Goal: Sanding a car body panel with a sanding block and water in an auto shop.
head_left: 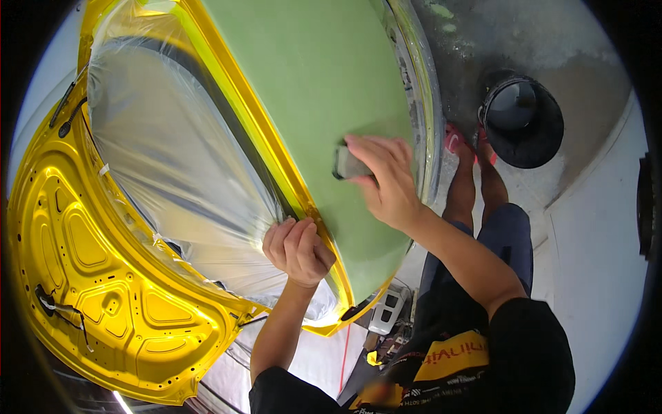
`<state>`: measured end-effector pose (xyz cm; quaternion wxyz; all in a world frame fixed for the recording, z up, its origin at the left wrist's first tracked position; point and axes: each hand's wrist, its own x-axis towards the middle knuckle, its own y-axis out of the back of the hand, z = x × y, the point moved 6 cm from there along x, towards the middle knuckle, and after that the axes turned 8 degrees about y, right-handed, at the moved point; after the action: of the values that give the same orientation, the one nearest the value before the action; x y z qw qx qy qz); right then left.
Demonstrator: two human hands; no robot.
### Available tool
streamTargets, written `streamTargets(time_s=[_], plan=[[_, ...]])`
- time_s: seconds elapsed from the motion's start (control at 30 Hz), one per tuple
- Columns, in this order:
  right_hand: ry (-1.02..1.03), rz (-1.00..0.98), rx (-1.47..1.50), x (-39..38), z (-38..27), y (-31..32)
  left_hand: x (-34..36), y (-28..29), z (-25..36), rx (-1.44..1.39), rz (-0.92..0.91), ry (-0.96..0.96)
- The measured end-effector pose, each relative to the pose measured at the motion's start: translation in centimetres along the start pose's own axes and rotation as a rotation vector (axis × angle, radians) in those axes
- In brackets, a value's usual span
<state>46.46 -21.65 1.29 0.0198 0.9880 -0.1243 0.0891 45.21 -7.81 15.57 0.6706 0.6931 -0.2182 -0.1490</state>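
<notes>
A yellow car stands with its rear panel coated in matt green primer (310, 83). My right hand (385, 181) presses a small grey sanding block (349, 164) flat against the green surface. My left hand (298, 250) is curled into a fist with its knuckles resting on the yellow edge of the panel, next to the clear plastic sheet (172, 172) that masks the window. It holds nothing that I can see.
The raised yellow boot lid (89, 276) shows its ribbed inner side at the lower left. A black bucket (520, 121) stands on the grey floor at the upper right, beside my feet in red sandals (455, 141). A white wall curves along the right.
</notes>
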Motion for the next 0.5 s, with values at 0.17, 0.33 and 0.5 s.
streamTargets(time_s=[0.17,0.33,0.5], plan=[[0.164,0.024,-0.088,18.1,4.6,0.1,0.5,0.4,0.7,-0.030,0.060,0.022],[0.177,0.109,-0.184,19.4,4.0,-0.4,1.0,-0.5,0.5,-0.087,0.071,0.019],[0.124,0.081,-0.116,4.6,0.3,-0.7,-0.1,0.1,0.0,-0.081,0.037,0.032]])
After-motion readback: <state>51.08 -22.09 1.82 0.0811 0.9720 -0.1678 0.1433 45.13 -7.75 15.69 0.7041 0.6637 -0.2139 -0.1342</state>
